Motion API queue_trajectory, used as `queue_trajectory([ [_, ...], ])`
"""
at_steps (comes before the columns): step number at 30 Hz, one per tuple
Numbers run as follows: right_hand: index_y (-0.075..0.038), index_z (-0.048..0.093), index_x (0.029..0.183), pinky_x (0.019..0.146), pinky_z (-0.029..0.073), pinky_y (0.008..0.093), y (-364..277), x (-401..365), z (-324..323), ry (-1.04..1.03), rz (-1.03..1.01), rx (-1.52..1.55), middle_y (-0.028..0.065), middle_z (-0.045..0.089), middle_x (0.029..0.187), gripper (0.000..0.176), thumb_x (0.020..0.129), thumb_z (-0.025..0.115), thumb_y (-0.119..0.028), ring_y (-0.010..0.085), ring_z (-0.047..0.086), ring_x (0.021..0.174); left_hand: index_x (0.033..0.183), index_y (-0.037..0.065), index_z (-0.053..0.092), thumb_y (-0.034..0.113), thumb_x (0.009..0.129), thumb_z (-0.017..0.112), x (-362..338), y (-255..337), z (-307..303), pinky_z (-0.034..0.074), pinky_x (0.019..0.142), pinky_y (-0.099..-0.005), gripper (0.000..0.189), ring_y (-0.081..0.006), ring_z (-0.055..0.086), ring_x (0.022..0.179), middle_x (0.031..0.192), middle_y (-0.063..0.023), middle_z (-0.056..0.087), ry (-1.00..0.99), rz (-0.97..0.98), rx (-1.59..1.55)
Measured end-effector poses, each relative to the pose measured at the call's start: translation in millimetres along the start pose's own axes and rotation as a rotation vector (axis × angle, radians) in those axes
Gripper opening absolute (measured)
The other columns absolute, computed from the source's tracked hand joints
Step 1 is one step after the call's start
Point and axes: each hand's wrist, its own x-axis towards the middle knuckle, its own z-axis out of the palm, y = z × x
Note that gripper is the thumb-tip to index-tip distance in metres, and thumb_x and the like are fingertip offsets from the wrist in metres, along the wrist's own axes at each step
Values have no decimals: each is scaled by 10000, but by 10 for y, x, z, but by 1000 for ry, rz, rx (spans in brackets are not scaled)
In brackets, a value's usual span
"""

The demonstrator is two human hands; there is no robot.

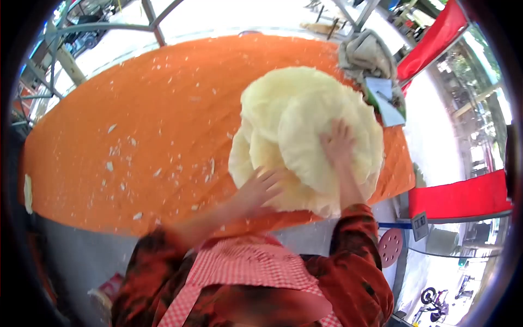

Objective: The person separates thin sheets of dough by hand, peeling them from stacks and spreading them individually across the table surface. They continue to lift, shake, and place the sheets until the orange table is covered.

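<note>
A pile of large, pale, round flatbreads (pixel 310 109) lies overlapping on an orange cloth-covered table (pixel 163 109). My right hand (pixel 339 144) rests on the top flatbread, fingers spread and pointing away from me. At the pile's near left edge is my left hand (pixel 261 188), its fingers stretched out and a little blurred. Nothing shows gripped in either hand. The sheets have wavy, uneven edges, and the lower ones stick out at the left and near sides.
Pale crumbs and flakes (pixel 117 150) are scattered over the cloth. At the far right corner sit a grey cloth (pixel 368 54) and a light blue paper (pixel 384 98). Red fabric (pixel 463 193) hangs on the right, near a round red perforated disc (pixel 390 248). Metal frames (pixel 103 27) stand beyond the table.
</note>
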Motion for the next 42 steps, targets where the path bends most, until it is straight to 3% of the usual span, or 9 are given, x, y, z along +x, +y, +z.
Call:
queue_trajectory([
  [6, -211, 180, 1524, 1088, 213, 620, -207, -18, -239, -373, 84, -45, 112, 171, 1582, 754, 912, 422, -581, 340, 215, 1433, 1161, 34, 602, 140, 740, 752, -2956, 202, -8, 427, 971, -464, 460, -381, 521, 1142, 1211, -180, 568, 462, -769, 51],
  [9, -139, 277, 1488, 1103, 241, 565, -504, -2, -17, -179, 208, -65, 157, 221, 1556, 688, 918, 519, -439, 349, 259, 1412, 1153, 13, 602, 87, 777, 716, -4319, 670, 254, 458, 920, -452, 400, -371, 547, 1092, 1154, -187, 589, 677, -1154, 168],
  [12, -76, 427, 1375, 1101, 282, 504, -2191, -206, 28, 109, -393, 213, 204, 324, 1486, 548, 882, 618, -220, 373, 313, 1370, 1142, 23, 606, 121, 794, 710, -5484, 1242, 1182, 485, 867, -440, 376, -352, 590, 1004, 1076, -185, 623, 1086, -1786, -113],
  [16, -67, 454, 1343, 1087, 291, 493, -4994, -1517, -82, -82, -1128, 509, 197, 345, 1473, 525, 874, 633, -220, 381, 322, 1359, 1217, 61, 563, 314, 790, 697, -6680, 2249, 2617, 509, 837, -440, 514, -332, 629, 1002, 1050, -189, 659, 516, -2352, -612],
  [20, -67, 470, 1327, 1084, 283, 502, -6407, -2617, -279, -223, -1499, 590, 180, 347, 1479, 509, 879, 632, -246, 374, 321, 1362, 1212, 47, 557, 272, 783, 693, -7072, 3298, 2944, 504, 830, -426, 503, -328, 633, 969, 1035, -173, 667, 854, -2706, -767],
  [22, -67, 478, 1319, 1083, 278, 511, -6826, -2907, -270, -328, -1522, 701, 176, 347, 1481, 504, 876, 636, -251, 368, 323, 1363, 1195, 22, 558, 249, 780, 699, -7063, 3563, 2954, 506, 812, -416, 494, -306, 637, 937, 1017, -155, 674, 1298, -2762, -770],
  [26, -63, 497, 1292, 1079, 274, 531, -7809, -3291, -286, -317, -1615, 853, 175, 358, 1471, 482, 877, 631, -267, 374, 337, 1350, 1142, 8, 571, 213, 786, 691, -6411, 3693, 2146, 510, 741, -371, 428, -240, 623, 839, 906, -100, 661, 2038, -2329, -1090],
  [32, -59, 528, 1240, 1052, 292, 552, -9083, -4072, 122, -104, -1620, 942, 178, 415, 1415, 474, 868, 624, -337, 374, 362, 1327, 1140, 16, 561, 199, 803, 675, -6729, 3066, 1795, 501, 705, -348, 399, -213, 603, 798, 883, -87, 637, 2060, -2225, -1042],
  [42, -86, 549, 1188, 1042, 240, 593, -9156, -4447, -153, -141, -1664, 429, 138, 448, 1385, 499, 783, 659, -356, 336, 337, 1344, 1135, 30, 545, 175, 831, 648, -9162, 2419, 1271, 485, 645, -311, 352, -168, 571, 730, 845, -65, 597, 2386, -2122, -1031],
])
